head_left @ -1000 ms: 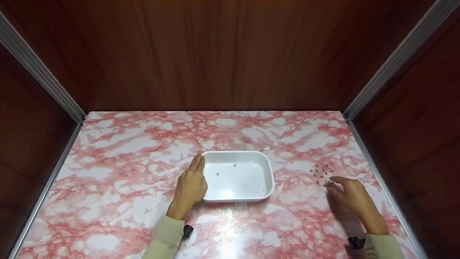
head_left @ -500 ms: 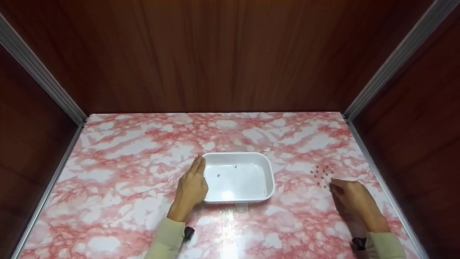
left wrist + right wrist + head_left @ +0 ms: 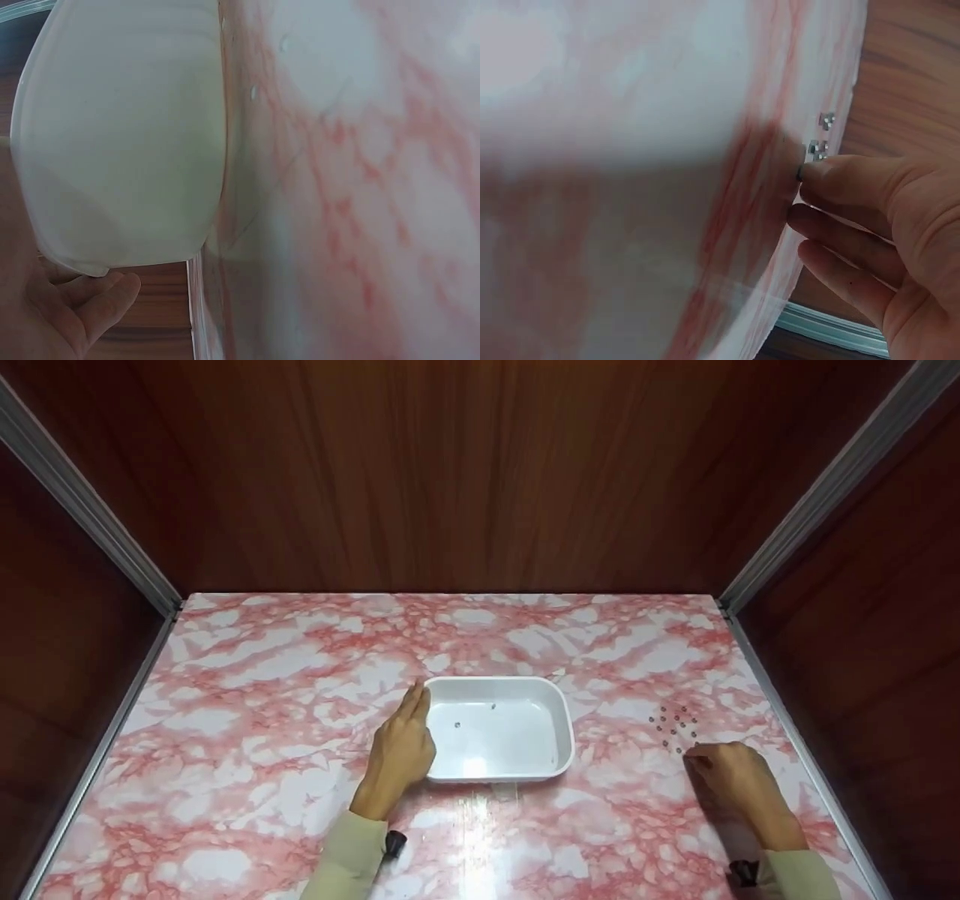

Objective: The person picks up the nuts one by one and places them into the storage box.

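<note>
**Left hand steadies tray, right hand at the nut cluster**

Left hand [image 3: 400, 750]: sits lower centre of the head view, flat against the left wall of the white tray [image 3: 559, 712]. Fingers straight and together, pointing up-frame along the rim; grip is not closed on anything, just pressing on the side. Left wrist view confirms: tray [image 3: 120, 135] fills the upper left, fingertips [image 3: 105, 296] lie relaxed just under its rounded edge at lower left.

Tray stands mid-frame on the pink marbled table [image 3: 262, 720]. Inside it: two small dark parts [image 3: 457, 725], one left of centre, one nearer the far wall, well apart from each other.

Right hand [image 3: 739, 784]: lower right of the head view, fingers curled down, tips at the near edge of a cluster of small metal nuts [image 3: 675, 726] spread loose on the table right of the tray. Right wrist view: index fingertip [image 3: 817, 176] and thumb are pressed together with a small dark part at the tip, right beside two nuts [image 3: 821, 135] lying at the upper right. Grip reads as a pinch on one nut, though the part is mostly hidden by the fingertip.

Cream sleeves [image 3: 345, 859] on both arms, bottom edge of frame. Dark wood-grain panels [image 3: 465, 472] wall the table on three sides, with aluminium rails [image 3: 82, 510] at the corners.
</note>
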{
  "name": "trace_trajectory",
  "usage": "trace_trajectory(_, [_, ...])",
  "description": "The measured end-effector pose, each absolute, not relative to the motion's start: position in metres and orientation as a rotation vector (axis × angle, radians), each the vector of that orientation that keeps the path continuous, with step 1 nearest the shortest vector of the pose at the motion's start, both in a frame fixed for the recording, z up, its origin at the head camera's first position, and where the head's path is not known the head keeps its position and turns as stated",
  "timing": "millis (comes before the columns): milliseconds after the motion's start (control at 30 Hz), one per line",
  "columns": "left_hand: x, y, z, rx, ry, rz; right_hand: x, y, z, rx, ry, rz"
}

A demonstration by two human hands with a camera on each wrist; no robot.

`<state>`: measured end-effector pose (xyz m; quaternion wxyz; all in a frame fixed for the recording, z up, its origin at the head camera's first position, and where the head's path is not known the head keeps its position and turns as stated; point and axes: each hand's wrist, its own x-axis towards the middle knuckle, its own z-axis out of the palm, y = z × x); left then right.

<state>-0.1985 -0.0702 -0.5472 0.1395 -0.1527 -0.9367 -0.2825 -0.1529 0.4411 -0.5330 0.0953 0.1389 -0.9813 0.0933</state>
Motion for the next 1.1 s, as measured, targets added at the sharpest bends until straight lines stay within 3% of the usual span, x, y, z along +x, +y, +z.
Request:
trace_trajectory(233, [-0.199, -0.069, -0.546, -0.425, -2.722, -0.79, -0.153, 0.437, -0.531, 0.38, -2.987, 0.281])
trace_trajectory(733, [-0.198, -0.067, -0.543, -0.458, -2.779, -0.615, -0.151, 0.428, -0.539, 0.594, -2.836, -0.079])
trace_trajectory(1100, [-0.199, -0.068, -0.544, -0.46, -2.758, -0.649, -0.154, 0.428, -0.545, 0.633, -2.757, 0.02])
